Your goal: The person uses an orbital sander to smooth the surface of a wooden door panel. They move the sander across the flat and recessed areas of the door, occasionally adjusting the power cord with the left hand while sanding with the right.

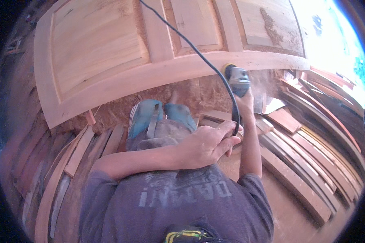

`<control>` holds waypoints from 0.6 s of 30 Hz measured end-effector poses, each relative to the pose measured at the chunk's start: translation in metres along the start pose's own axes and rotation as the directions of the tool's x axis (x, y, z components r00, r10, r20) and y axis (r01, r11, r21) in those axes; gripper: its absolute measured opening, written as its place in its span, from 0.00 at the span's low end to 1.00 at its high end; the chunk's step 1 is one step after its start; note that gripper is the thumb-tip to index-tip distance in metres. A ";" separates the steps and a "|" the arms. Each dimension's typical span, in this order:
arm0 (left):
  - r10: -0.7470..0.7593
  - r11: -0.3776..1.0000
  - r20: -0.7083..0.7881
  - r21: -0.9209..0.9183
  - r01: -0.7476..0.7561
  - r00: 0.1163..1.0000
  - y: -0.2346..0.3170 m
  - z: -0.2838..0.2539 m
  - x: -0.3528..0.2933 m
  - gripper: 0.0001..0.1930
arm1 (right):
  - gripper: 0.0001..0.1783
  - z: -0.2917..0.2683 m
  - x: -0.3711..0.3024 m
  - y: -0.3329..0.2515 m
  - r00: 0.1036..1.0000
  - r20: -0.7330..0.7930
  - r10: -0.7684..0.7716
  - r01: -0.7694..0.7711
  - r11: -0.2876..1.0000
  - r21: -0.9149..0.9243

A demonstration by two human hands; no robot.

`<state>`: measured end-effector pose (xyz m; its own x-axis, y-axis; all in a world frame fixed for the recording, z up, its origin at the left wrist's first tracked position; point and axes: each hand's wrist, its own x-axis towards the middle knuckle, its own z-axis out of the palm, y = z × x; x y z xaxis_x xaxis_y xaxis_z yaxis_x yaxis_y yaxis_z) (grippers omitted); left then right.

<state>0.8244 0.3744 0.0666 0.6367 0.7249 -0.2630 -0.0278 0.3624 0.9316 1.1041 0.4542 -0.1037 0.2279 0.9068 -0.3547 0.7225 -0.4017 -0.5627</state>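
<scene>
Grey sander (238, 79) clenched in right grip (245, 101) against wooden door (150, 69) edge, left grip (207, 145) grasping black cord (231, 101)

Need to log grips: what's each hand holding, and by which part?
Right hand grips the sander by its rear body; left hand holds its cord mid-length.

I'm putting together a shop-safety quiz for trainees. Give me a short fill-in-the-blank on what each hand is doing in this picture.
1. The right hand presses a grey power ____ against the edge of the wooden door.
2. The left hand holds the tool's black ____ away from the work.
3. Loose wooden ____ lie stacked on the floor at both sides of the person.

Missing words: sander; cord; boards
</scene>
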 end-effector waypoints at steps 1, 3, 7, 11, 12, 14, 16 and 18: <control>-0.020 1.000 -0.004 0.014 0.020 1.000 0.002 0.002 0.001 0.21 | 0.33 -0.009 0.012 0.011 1.000 0.006 0.001 0.000 0.999 -0.046; 0.010 1.000 -0.027 0.026 -0.010 1.000 0.001 0.005 -0.004 0.21 | 0.31 -0.027 0.029 0.032 0.994 0.009 0.107 -0.107 0.994 -0.007; 0.184 0.983 -0.142 0.043 -0.179 0.973 -0.014 0.009 -0.014 0.18 | 0.27 -0.024 0.020 0.053 0.997 -0.073 -0.034 0.056 0.944 0.325; 0.282 0.959 -0.168 0.034 -0.280 0.945 -0.021 0.006 -0.029 0.14 | 0.28 0.020 -0.020 -0.016 0.976 0.100 -0.194 0.164 0.954 0.251; 0.276 0.961 -0.173 0.037 -0.273 0.946 -0.022 0.005 -0.035 0.14 | 0.29 0.044 -0.027 -0.032 0.954 0.134 -0.270 0.230 0.939 0.255; 0.277 0.961 -0.167 0.064 -0.270 0.946 -0.024 -0.004 -0.043 0.14 | 0.34 0.079 -0.057 -0.104 0.931 0.299 -0.208 0.186 0.977 0.100; 0.292 0.952 -0.161 0.140 -0.271 0.943 -0.027 -0.009 -0.059 0.15 | 0.36 0.130 -0.082 -0.145 0.849 0.383 -0.365 0.375 0.926 0.052; 0.348 0.931 -0.189 0.183 -0.315 0.918 -0.026 -0.017 -0.074 0.15 | 0.35 0.177 -0.108 -0.193 0.723 0.496 -0.481 0.521 0.851 0.065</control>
<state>0.7648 0.3212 0.0579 0.4294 0.9024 0.0356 -0.0856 0.0014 0.9963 0.8245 0.4108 -0.0883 -0.5060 0.7855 -0.3563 0.6912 0.1221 -0.7123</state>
